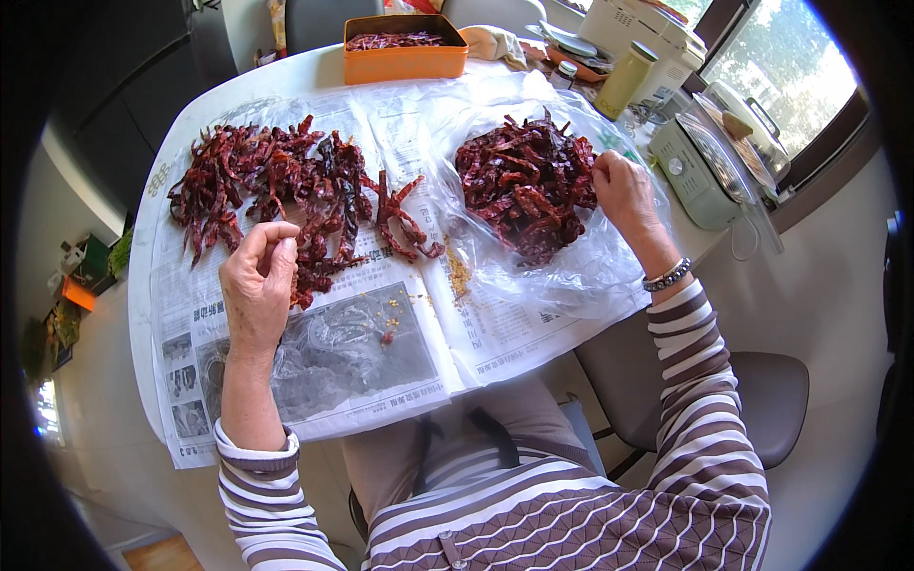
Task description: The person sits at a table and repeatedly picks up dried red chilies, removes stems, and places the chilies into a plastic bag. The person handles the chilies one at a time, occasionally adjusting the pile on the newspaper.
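Newspaper sheets (357, 335) cover a white table. A long heap of dried red chillies (264, 164) lies on their left part, with a few chillies (400, 218) at its right end. My left hand (260, 285) is at the heap's lower edge, thumb and fingers pinched around what seems a chilli's thin tip; the grip is partly hidden. A second chilli pile (525, 185) rests on a clear plastic bag (500, 275). At its right edge my right hand (625, 189) has curled fingers touching the pile or bag; whether it holds a chilli cannot be told. Yellow seeds (457, 275) lie between the piles.
An orange tin (405, 64) of dried chillies stands at the far edge. Back right are a cloth (493, 44), a small jar (563, 74), a yellow-green bottle (625, 82) and a pale green appliance (696, 175). A grey chair (764, 407) stands right of my lap.
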The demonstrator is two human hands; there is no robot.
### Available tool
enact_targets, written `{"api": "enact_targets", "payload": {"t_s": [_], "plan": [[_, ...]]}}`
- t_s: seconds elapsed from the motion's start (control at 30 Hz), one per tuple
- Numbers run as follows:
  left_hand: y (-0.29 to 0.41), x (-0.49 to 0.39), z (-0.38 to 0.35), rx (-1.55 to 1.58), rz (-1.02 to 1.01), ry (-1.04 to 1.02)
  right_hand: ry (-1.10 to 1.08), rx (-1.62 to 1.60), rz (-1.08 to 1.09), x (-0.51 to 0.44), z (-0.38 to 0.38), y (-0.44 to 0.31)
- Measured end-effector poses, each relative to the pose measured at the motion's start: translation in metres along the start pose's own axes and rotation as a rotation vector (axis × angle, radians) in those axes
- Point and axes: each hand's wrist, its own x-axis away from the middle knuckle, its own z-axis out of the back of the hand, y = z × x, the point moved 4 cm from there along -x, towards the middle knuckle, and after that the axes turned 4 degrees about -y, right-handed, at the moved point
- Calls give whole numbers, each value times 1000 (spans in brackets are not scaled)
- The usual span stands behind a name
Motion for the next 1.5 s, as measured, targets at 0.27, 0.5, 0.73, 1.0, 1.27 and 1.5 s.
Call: {"api": "enact_targets", "payload": {"t_s": [0.27, 0.5, 0.73, 1.0, 1.27, 1.5], "plan": [[1, 1, 0, 30, 8, 5, 85, -17, 206, 30, 43, -65], [-1, 0, 0, 57, -3, 11, -106, -299, 489, 62, 37, -147], [3, 0, 2, 22, -17, 10, -265, -333, 657, 74, 8, -203], [7, 1, 4, -7, 37, -44, -365, -194, 623, 71, -14, -222], [7, 1, 3, -25, 45, -40, -327, -413, 694, 89, 4, -215], [1, 0, 3, -13, 46, -40, -333, -627, 634, 94, 11, -196]]}}
